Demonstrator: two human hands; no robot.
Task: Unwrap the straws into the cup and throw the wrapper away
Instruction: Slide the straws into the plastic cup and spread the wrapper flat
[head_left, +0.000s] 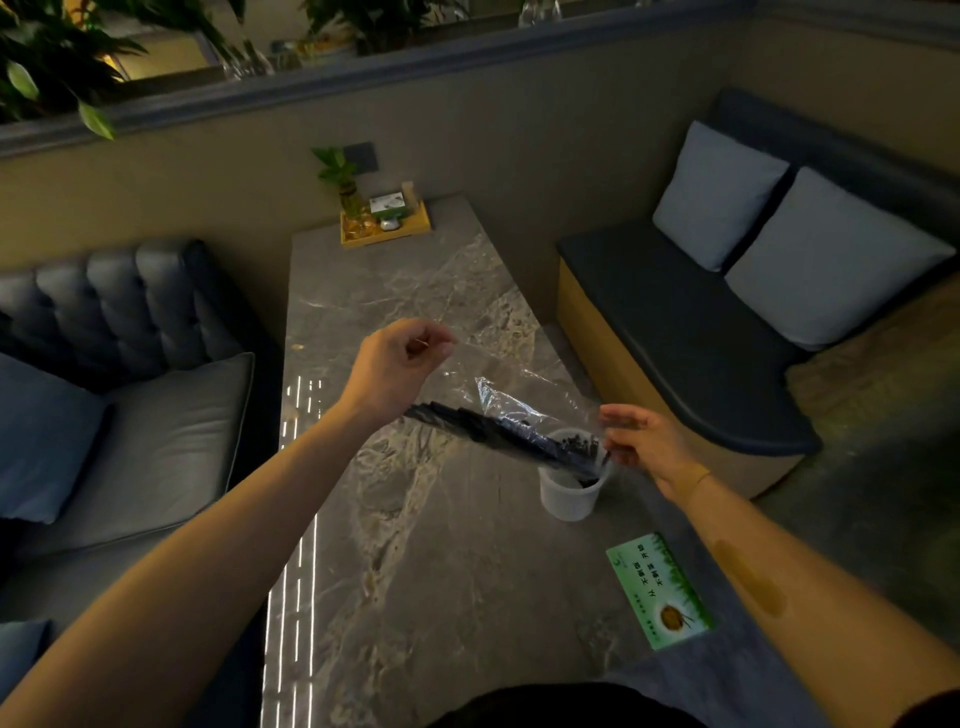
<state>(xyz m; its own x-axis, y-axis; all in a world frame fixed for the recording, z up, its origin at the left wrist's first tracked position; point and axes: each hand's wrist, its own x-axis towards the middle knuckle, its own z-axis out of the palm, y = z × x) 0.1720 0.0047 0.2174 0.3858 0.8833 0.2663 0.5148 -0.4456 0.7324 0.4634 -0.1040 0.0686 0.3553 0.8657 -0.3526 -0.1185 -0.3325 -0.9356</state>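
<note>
The left hand (400, 358) pinches the clear wrapper (519, 379) up high; the right hand (644, 447) grips its lower end. Black straws (498, 428) slant into the white cup (569, 493) near the table's (415, 571) right edge, apparently still partly sleeved.

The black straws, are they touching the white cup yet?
Touching. The head view shows the lower ends of the black straws already inside the white cup, leaning over its rim, while their upper ends stick out up and to the left.
</note>
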